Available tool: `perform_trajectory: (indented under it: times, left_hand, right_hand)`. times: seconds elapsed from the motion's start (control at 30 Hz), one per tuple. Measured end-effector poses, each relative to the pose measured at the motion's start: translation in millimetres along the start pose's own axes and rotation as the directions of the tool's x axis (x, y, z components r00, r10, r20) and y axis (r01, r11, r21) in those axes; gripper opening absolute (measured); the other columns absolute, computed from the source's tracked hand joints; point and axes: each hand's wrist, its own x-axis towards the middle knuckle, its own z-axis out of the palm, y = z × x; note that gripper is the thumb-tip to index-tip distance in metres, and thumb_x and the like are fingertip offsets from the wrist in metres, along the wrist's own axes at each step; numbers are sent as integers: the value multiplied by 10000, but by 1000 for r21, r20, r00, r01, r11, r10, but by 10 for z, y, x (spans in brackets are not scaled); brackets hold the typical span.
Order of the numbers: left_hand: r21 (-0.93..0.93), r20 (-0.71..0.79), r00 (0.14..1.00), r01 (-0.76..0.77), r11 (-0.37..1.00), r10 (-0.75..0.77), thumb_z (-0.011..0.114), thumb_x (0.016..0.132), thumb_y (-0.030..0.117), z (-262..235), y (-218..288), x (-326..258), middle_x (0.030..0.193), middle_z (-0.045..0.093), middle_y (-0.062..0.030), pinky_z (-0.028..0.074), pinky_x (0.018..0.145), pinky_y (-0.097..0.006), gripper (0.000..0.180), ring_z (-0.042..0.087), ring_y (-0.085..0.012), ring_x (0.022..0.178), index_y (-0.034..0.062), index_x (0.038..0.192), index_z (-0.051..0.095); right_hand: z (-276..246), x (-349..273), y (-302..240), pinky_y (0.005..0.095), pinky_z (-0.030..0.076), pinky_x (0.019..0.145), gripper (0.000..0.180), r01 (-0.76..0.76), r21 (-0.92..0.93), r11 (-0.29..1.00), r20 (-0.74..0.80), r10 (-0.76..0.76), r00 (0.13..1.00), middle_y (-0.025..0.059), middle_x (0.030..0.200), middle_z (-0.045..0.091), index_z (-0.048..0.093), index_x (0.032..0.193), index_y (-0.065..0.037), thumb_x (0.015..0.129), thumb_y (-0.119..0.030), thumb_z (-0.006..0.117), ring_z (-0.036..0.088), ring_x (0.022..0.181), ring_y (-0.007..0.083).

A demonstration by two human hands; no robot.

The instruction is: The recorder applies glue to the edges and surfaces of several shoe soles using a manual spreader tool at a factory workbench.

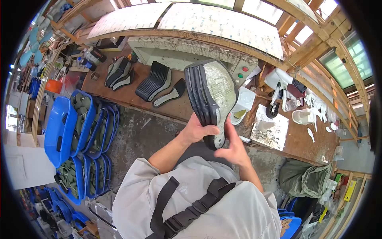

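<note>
Both hands, left hand (195,129) and right hand (234,148), partly hide stacked soles (211,93).

Two hands (197,129) (234,149), one held stack of soles (209,97), three sole piles (153,81) on the bench, several blue crates (59,129)

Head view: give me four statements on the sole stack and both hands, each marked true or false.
1. Both hands hold a stack of shoe soles. True.
2. The left hand rests flat on the workbench. False: it has a grip on the stack's lower left edge.
3. More dark soles lie on the workbench. True.
4. The blue bins on the left sit bare inside. False: they hold greenish pieces.
5. The right hand supports the stack's lower end. True.
</note>
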Motion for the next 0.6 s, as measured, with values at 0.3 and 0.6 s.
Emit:
perform_trajectory:
  times: [0.3,0.6]
  left_hand:
    - [-98,-59,990,-132,986,127,853,540,464,-212,293,-280,1192,563,-161,461,944,-389,1011,571,-245,1078,-11,1311,404]
    - [-8,-123,980,-161,987,159,896,541,343,-285,397,-491,1139,583,-48,440,916,-331,865,542,-151,1041,16,1234,494]
  right_hand:
    - [670,279,-359,372,489,826,861,16,-210,978,-127,-43,991,194,1064,605,340,1283,27,616,-241,815,628,955,278]
    - [732,384,-167,362,510,800,833,134,-258,957,-30,-146,989,174,1099,595,360,1290,-7,626,-224,813,635,970,285]
